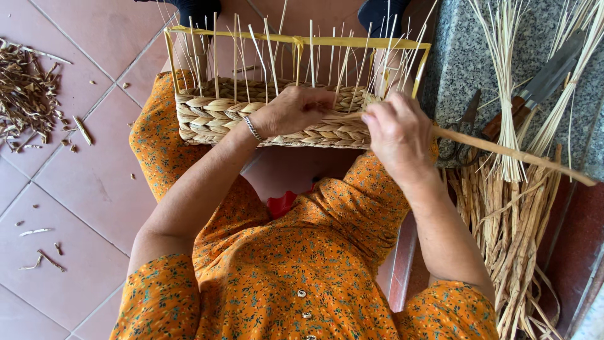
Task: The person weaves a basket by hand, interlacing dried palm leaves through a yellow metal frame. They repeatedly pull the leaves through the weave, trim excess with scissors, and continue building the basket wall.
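The right hand [397,133] pinched a long straw strand [516,154], fingers pressed together; the left hand's [290,110] fingers curled against the half-woven basket [214,116] on the lap. Weaving appeared midway; feeding the strand between the upright stakes [270,53] likely needed care. Scraps [28,94] littered the tiled floor [75,189]; straw bundles [513,220] lay right.

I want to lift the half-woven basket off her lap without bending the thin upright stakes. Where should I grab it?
Probably by the braided lower wall of the basket, one hand at each short end, coming in from the sides. That band is dense and firm, while the upright stakes are thin and loose. Her left hand and right hand cover the front.
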Available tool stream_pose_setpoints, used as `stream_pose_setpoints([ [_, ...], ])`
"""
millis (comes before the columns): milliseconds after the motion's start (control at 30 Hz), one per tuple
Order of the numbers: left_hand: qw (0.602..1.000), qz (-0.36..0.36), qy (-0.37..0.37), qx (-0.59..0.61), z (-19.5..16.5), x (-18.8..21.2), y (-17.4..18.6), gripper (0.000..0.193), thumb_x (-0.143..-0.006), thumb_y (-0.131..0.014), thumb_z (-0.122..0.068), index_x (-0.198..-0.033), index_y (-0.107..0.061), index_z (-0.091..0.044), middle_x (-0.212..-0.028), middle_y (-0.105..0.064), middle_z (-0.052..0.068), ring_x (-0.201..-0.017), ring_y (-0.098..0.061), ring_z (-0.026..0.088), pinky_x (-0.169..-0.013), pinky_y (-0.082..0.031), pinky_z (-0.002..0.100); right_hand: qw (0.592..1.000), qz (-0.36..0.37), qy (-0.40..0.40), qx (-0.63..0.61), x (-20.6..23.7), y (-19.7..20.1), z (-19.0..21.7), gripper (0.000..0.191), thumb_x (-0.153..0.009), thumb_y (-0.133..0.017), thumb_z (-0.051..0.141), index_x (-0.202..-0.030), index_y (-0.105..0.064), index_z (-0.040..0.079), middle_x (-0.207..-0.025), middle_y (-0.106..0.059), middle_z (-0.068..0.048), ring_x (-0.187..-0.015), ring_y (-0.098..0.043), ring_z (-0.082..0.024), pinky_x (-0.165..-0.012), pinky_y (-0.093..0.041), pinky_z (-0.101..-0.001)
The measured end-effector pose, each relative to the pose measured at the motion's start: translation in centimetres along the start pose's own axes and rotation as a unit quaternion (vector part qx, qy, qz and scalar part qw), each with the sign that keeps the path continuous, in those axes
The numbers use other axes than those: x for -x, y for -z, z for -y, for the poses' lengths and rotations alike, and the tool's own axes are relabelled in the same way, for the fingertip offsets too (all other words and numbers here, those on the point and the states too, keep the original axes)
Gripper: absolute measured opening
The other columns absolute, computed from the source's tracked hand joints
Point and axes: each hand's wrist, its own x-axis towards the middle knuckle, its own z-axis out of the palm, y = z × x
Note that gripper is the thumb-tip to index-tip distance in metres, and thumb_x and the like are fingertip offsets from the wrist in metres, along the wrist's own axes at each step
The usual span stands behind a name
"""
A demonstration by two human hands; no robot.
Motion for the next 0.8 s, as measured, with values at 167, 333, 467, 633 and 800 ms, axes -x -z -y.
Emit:
stream_pose_setpoints([
  [167,0.993,-0.019,-0.108,-0.054,0.3,0.4,-0.9,0.030,-0.081,-0.081,-0.018,-0.108,-0.071,-0.009,-0.091,-0.068,0.004,-0.079,-0.066,0.017,-0.073,-0.058,0.032,0.964,-0.147,0.186,0.122,-3.0,-0.8,0.7,0.008,-0.099,-0.075,0.013,-0.093,-0.073,0.008,-0.102,-0.078,-0.002,-0.077,-0.064,-0.019,-0.069,-0.058,-0.0299],
  [333,0.966,-0.099,-0.112,-0.212,0.8,-0.3,-3.5,0.029,-0.085,-0.080,-0.037,-0.094,-0.068,-0.011,-0.092,-0.066,0.007,-0.088,-0.068,0.023,-0.073,-0.056,0.038,0.969,0.199,-0.120,-0.079,-3.5,0.9,-1.5,0.014,-0.101,-0.075,0.016,-0.089,-0.073,0.010,-0.068,-0.069,-0.002,-0.052,-0.057,-0.009,-0.048,-0.052,-0.0296],
  [467,0.969,-0.133,-0.110,-0.175,1.2,-0.1,-3.7,0.026,-0.103,-0.063,-0.017,-0.125,-0.060,-0.004,-0.097,-0.068,0.012,-0.090,-0.070,0.025,-0.077,-0.059,0.037,0.905,0.277,-0.246,-0.207,-3.5,0.8,-3.4,0.006,-0.096,-0.073,0.019,-0.094,-0.073,0.013,-0.074,-0.075,-0.003,-0.055,-0.066,-0.005,-0.048,-0.056,-0.0273],
  [633,0.980,-0.148,-0.102,-0.079,1.3,0.6,-2.6,0.022,-0.098,-0.071,-0.018,-0.110,-0.059,-0.004,-0.107,-0.070,0.013,-0.090,-0.074,0.023,-0.076,-0.062,0.036,0.982,0.092,-0.072,-0.146,-2.1,-1.8,-1.7,0.013,-0.099,-0.077,0.017,-0.097,-0.067,0.009,-0.079,-0.072,-0.005,-0.058,-0.063,-0.008,-0.051,-0.056,-0.0269],
  [800,0.937,-0.181,-0.240,-0.176,0.7,1.3,-2.4,0.016,-0.098,-0.069,-0.013,-0.103,-0.054,-0.009,-0.115,-0.067,0.007,-0.100,-0.075,0.027,-0.082,-0.064,0.036,0.998,0.010,-0.046,-0.031,-2.3,-3.5,-0.2,0.033,-0.094,-0.086,0.029,-0.084,-0.062,0.009,-0.063,-0.067,-0.002,-0.047,-0.058,-0.012,-0.048,-0.048,-0.0339],
])
